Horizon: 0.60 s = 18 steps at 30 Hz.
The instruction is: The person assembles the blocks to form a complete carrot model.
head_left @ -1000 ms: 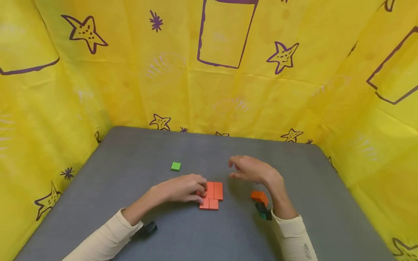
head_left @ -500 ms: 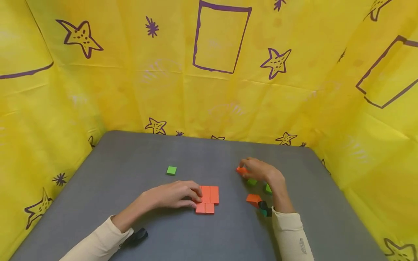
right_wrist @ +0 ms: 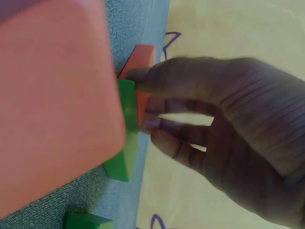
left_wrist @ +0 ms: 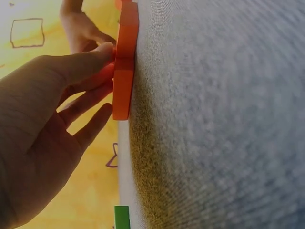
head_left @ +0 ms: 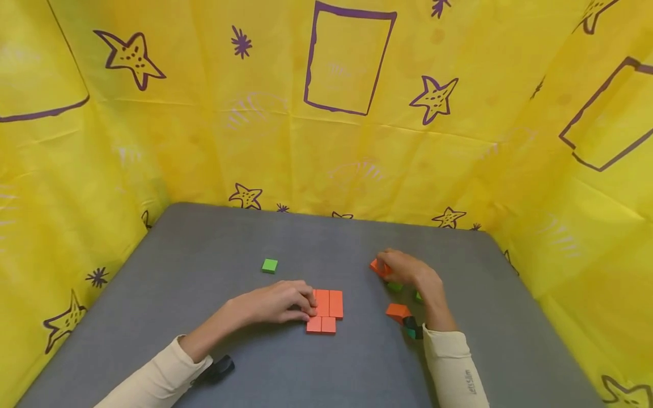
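My left hand (head_left: 272, 303) rests its fingertips on the left side of a flat group of orange blocks (head_left: 322, 303), longer ones behind and small square ones in front. In the left wrist view the fingers of the left hand (left_wrist: 52, 100) are loosely extended against the orange blocks (left_wrist: 123, 90), and part of the group is hidden. At the right, my right hand (head_left: 405, 267) pinches an orange block (head_left: 376, 267) between thumb and fingers. In the right wrist view that orange block (right_wrist: 142, 59) stands right beside a green block (right_wrist: 127, 143).
Near the right hand lie a green block (head_left: 394, 287) and another orange block (head_left: 397, 311). A second green block (head_left: 418, 296) is partly hidden by the wrist. A lone green block (head_left: 270, 266) lies back left on the grey table (head_left: 214, 243). Yellow cloth (head_left: 204, 141) walls the table.
My right hand, with nothing held a second ago, has moved right and taken hold of an orange block. The left hand has stayed at the orange group, its fingers drawn slightly left.
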Each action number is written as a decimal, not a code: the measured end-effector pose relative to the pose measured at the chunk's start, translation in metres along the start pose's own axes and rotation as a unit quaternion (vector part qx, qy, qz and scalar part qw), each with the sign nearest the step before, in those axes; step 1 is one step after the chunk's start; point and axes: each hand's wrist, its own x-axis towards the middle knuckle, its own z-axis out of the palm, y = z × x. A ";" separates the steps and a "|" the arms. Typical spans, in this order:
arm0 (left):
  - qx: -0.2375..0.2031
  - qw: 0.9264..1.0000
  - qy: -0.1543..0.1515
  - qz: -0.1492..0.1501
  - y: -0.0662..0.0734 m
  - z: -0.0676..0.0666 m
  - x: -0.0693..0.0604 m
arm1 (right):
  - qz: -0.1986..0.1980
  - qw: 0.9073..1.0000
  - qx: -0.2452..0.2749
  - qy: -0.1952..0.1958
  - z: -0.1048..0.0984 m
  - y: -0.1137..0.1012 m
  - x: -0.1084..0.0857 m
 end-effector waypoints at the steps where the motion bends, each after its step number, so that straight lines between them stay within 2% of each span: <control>1: -0.005 1.000 -0.001 -0.007 0.001 0.000 0.000 | -0.003 1.000 -0.004 0.002 0.000 0.000 0.000; 5: -0.011 1.000 -0.007 -0.026 0.002 0.001 0.002 | -0.005 1.000 -0.010 0.006 -0.001 -0.001 0.001; 12: 0.005 1.000 -0.008 -0.030 0.003 -0.001 0.004 | -0.032 0.999 0.000 0.015 -0.013 -0.008 -0.001; 15: 0.000 1.000 -0.012 -0.028 0.003 -0.001 0.003 | -0.054 0.998 0.013 0.012 -0.020 -0.021 -0.005; 18: -0.004 1.000 -0.011 -0.029 0.002 0.000 0.001 | -0.095 0.995 0.036 -0.004 -0.028 -0.043 -0.009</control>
